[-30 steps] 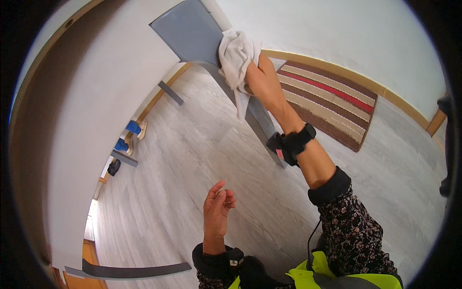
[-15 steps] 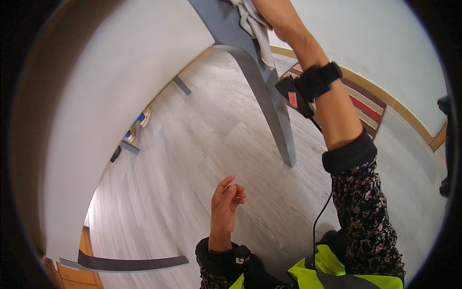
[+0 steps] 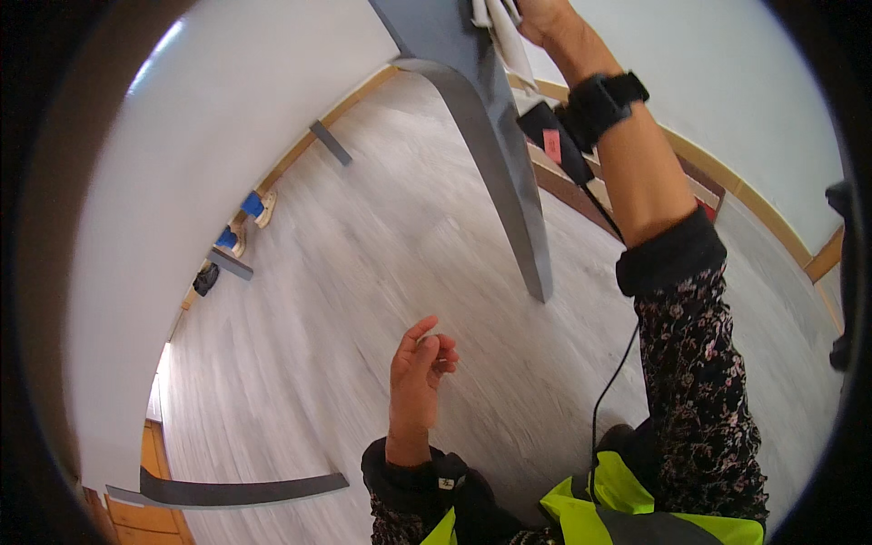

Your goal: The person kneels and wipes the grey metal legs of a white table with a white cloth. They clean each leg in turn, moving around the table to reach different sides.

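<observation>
Crumpled white cloth (image 3: 498, 27) on smooth grey panel (image 3: 472, 100)

A home room: pale wood-look floor (image 3: 363, 272), striped rug (image 3: 699, 195), wooden skirting (image 3: 772, 218), white walls (image 3: 182, 182)

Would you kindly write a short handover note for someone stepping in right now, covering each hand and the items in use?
Right hand: raised at the top of the view, closed on a white cloth pressed against the grey table.
Left hand: empty, fingers loosely curled, hanging over the wooden floor, touching nothing.
Table: grey leg runs down to the floor; its top is mostly out of view.
Done: cloth is in contact with the table.
Left: how much has been wiped cannot be judged from this view.
</observation>
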### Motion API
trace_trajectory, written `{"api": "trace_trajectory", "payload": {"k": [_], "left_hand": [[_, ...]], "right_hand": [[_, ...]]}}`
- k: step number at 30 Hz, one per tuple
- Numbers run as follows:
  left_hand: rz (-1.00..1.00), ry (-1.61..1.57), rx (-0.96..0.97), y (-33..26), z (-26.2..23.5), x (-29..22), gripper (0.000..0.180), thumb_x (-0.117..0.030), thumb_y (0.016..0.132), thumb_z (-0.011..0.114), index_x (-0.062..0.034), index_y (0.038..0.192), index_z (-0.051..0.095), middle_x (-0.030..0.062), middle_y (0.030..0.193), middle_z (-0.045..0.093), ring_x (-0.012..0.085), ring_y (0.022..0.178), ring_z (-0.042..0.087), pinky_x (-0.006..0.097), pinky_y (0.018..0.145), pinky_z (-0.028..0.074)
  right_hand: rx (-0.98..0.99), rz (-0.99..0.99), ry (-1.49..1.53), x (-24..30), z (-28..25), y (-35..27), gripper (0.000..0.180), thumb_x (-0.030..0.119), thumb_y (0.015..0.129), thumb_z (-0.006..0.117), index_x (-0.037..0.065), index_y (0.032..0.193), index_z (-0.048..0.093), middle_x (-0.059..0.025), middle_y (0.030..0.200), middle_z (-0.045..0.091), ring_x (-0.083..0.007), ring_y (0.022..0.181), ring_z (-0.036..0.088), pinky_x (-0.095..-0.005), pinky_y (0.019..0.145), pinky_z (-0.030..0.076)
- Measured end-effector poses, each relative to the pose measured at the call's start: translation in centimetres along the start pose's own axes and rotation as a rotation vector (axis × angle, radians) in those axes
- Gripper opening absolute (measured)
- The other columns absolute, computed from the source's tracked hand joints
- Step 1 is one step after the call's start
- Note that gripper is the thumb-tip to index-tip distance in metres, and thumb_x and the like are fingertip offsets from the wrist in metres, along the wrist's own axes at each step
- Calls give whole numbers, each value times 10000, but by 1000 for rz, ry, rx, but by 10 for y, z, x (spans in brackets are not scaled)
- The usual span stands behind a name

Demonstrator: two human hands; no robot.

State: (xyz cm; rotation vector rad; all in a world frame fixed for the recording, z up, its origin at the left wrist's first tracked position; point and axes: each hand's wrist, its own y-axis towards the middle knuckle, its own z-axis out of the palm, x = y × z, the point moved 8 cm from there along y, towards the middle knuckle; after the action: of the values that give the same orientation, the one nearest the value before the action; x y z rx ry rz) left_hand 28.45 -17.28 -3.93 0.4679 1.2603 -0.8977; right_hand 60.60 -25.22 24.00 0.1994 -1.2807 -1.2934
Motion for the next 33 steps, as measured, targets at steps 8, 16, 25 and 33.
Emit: {"api": "trace_trajectory", "payload": {"k": [8,16,25,33], "left_hand": [[-15,2,16,0,4,8,299,-163,880,493,-43,1153,469,48,862,593,97,733,545,211,636,445],[19,57,56,3,3,11,292,-182,887,490,-60,1151,479,48,878,599,99,740,553,222,647,446],[2,86,28,6,4,13,299,-176,885,487,-62,1161,468,44,876,597,96,733,541,224,651,432],[-10,75,50,8,8,12,298,-167,885,476,-54,1161,461,38,873,582,97,742,519,241,661,419]], "right_hand": [[16,178,48,-20,-10,-14,410,402,905,316,68,947,550,-21,722,550,-108,648,534,-248,584,446],[-55,388,134,-79,-23,-89,407,408,884,346,56,915,548,-44,757,568,-123,698,551,-257,645,448],[-65,236,-654,-105,-66,-201,321,292,857,435,10,950,556,-177,879,590,-261,760,536,-325,725,413],[-31,594,-953,-152,-104,-281,254,174,849,420,-51,826,535,-256,777,559,-369,775,550,-422,677,432]]}}
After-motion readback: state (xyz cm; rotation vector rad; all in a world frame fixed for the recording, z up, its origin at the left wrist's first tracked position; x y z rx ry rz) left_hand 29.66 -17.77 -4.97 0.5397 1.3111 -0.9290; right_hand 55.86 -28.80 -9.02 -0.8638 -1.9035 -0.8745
